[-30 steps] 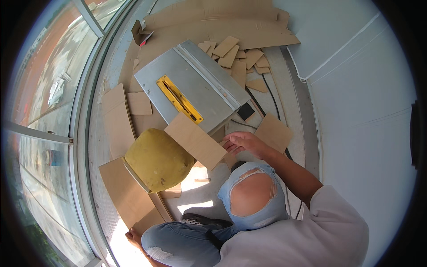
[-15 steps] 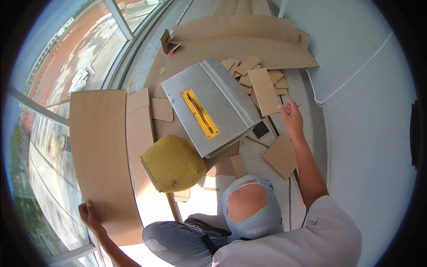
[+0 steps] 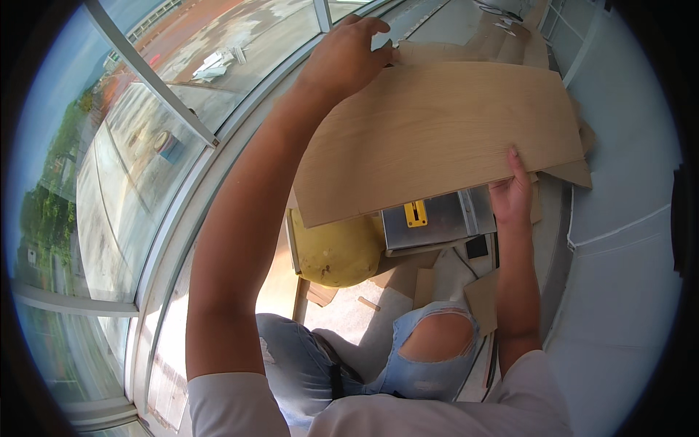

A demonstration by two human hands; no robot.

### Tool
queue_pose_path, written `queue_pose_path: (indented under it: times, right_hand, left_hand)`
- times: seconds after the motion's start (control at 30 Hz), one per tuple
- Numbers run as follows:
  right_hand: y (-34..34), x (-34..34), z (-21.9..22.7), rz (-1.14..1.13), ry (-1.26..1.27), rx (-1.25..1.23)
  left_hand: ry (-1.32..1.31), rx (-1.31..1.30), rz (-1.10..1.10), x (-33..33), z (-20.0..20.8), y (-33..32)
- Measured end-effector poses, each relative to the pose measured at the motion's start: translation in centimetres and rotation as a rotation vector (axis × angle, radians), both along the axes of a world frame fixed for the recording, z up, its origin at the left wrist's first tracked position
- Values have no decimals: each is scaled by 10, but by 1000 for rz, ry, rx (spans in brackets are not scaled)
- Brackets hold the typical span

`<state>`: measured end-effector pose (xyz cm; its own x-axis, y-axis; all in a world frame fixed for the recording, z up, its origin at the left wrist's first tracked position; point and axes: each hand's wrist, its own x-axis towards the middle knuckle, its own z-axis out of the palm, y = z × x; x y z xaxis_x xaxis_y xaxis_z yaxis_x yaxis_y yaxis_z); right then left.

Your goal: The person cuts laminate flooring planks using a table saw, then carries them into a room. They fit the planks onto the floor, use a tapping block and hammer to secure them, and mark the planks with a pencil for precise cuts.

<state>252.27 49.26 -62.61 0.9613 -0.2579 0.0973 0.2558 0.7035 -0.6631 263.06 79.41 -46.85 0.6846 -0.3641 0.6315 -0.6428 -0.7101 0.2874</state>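
Head view: a large pale wooden board (image 3: 437, 138) is held up across the upper middle of the frame. At 12 o'clock the left hand (image 3: 346, 58) grips its far edge, fingers curled over it. At 3 o'clock the right hand (image 3: 512, 195) clasps its near edge. Below the board sits a grey table saw (image 3: 437, 222), a yellow hard hat (image 3: 335, 251) beside it at 7 o'clock.

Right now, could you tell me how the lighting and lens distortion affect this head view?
Head view: strong daylight through the windows lights the wood plank evenly; the fisheye bends the plank's straight edges and the window frames toward the rim; a black border rings the picture; the left hand and right hand look sharp, without motion blur.
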Motion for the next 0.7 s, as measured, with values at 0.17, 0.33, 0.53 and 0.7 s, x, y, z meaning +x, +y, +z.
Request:
queue_pose_path:
  times: [0.17,0.33,0.53,0.7]
  right_hand:
    - [-100,46,-54,-117,112,-62]
    - [-108,112,-90,-117,235,-26]
    - [-108,180,-156,-42,376,-24]
    - [-123,202,-200,-19,400,-95]
  left_hand:
    - [61,-60,472,9,-67,9]
    - [696,-148,305,63,-208,17]
    - [568,-136,407,106,-310,2]
    - [502,-234,414,117,-334,-19]
